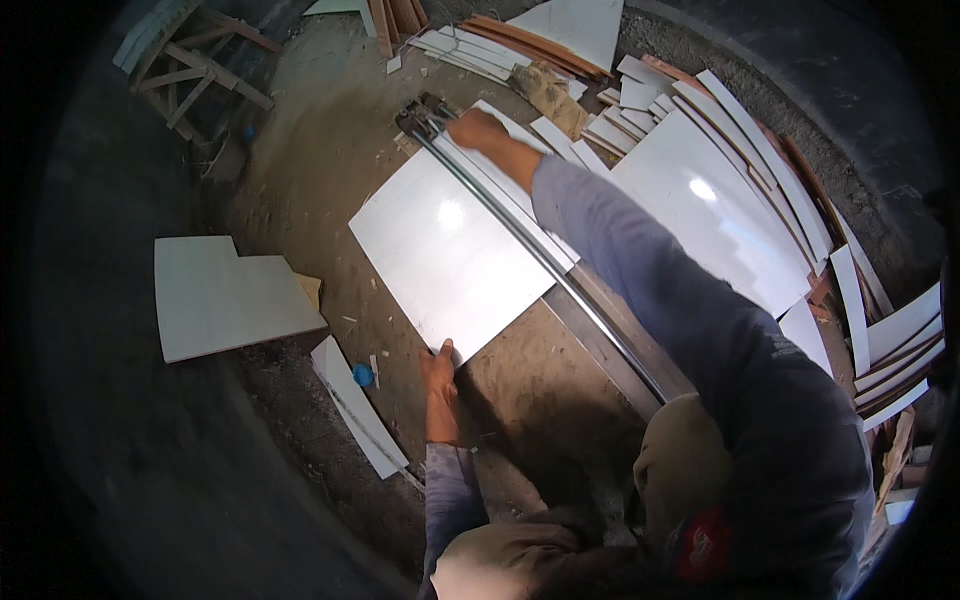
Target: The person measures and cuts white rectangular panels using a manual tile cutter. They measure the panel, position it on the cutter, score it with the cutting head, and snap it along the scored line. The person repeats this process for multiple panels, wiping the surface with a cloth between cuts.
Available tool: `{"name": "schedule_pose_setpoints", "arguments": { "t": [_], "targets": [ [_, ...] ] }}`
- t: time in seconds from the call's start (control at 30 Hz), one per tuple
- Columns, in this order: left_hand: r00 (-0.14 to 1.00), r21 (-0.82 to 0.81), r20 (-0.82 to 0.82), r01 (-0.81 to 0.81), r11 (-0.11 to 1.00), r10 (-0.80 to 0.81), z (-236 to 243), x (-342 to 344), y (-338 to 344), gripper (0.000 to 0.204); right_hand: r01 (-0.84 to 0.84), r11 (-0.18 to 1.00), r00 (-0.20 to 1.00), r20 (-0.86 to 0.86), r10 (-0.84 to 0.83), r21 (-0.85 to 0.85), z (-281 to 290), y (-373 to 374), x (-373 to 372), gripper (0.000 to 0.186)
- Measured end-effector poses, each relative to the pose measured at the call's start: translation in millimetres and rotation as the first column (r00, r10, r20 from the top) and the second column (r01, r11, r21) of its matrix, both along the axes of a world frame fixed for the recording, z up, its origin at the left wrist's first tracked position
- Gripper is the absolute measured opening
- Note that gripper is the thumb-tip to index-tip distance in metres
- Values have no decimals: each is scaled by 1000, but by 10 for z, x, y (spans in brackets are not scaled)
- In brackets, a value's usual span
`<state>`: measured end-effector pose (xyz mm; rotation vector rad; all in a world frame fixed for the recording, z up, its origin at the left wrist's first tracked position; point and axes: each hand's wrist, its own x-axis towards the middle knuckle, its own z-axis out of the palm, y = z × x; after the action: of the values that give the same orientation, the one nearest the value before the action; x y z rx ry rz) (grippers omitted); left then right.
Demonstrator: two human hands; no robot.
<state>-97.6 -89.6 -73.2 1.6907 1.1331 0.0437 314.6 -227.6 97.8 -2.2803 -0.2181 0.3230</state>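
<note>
A glossy white tile (440, 240) lies across a manual tile cutter (545, 262), whose metal rails run slantwise from the far end toward my knee. My left hand (438, 368) grips the tile's near corner, thumb on its top face and the other fingers mostly hidden. At the cutter's far end my right hand (478, 131) is closed around what appears to be its handle, beside the dark carriage (418, 118); the fingers are partly hidden. Part of the tile shows on the right side of the rails too, under my right arm.
Cut tile strips (610, 130) and a large white tile (690, 195) lie at the right. A notched tile (225, 300) and a narrow offcut (358, 410) are on the left, near a blue round object (362, 375). A wooden trestle (200, 75) stands far left.
</note>
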Motion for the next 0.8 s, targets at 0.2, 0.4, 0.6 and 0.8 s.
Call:
{"name": "schedule_pose_setpoints", "arguments": {
  "t": [0.2,0.4,0.6,0.8],
  "targets": [
    [997,-120,65,-36,992,44,-116,-414,199,73,130,952,988,49,-149,277,83,-219,-315,69],
    [995,-108,89,-23,994,33,-30,-682,386,72,-443,896,852,291,435,-41,-663,-1252,-2438,59],
    [998,-19,7,-62,998,62,234,-628,481,63,-342,924,933,50,355,-169,-1048,-1148,-2895,75],
    [1000,-29,22,-4,1000,4,228,-564,694,70,-210,975,971,-132,200,-66,-1122,-987,-2649,79]
  ]
}}
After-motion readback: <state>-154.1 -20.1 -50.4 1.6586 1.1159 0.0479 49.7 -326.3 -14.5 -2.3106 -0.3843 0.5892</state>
